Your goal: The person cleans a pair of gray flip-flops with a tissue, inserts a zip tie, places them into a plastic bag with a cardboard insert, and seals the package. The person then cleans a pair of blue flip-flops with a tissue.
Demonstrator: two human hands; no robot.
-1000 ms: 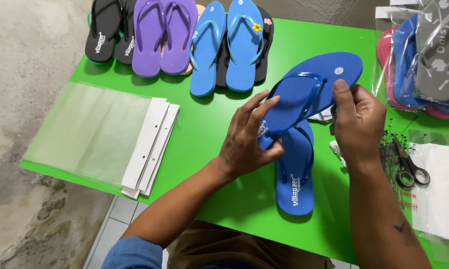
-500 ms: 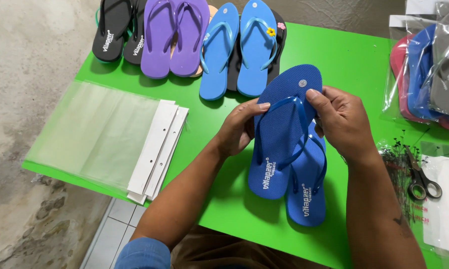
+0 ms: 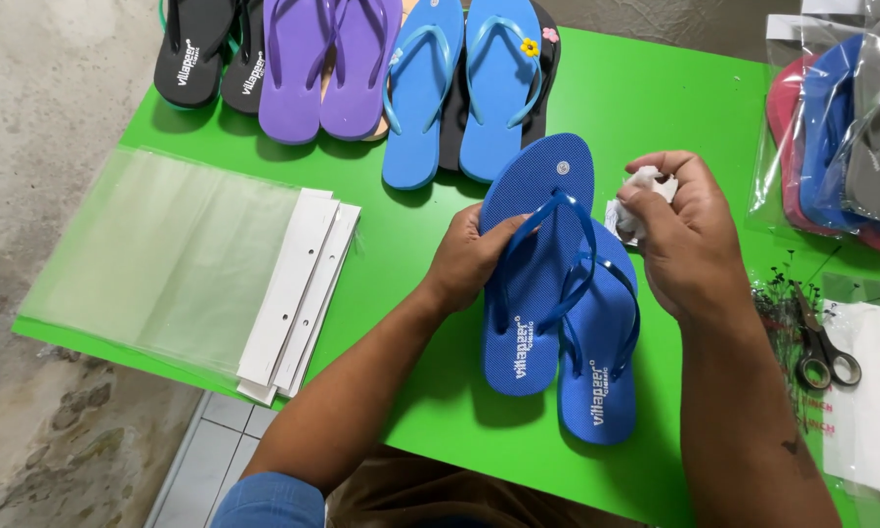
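Left hand (image 3: 469,259): palm down, fingers curled in a grip, thumb tucked under; forearm bare, running in from 7 o'clock, blue sleeve at the elbow. Right hand (image 3: 679,235): at 3 o'clock of the left, fingers bunched in a pinch, knuckles up; forearm bare, entering from 5 o'clock.

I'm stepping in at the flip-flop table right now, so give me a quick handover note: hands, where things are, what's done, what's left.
Left hand: grips the side of the upper dark blue flip-flop, which lies partly over its mate on the green table.
Right hand: pinches a crumpled white cloth just beside the upper flip-flop.
Nearby: clear bags with white card headers to the left, scissors to the right, bagged pairs at far right, loose pairs along the back.
Done: pair stacked, cloth in hand.
Left: this pair is unbagged, as are the back-row pairs.
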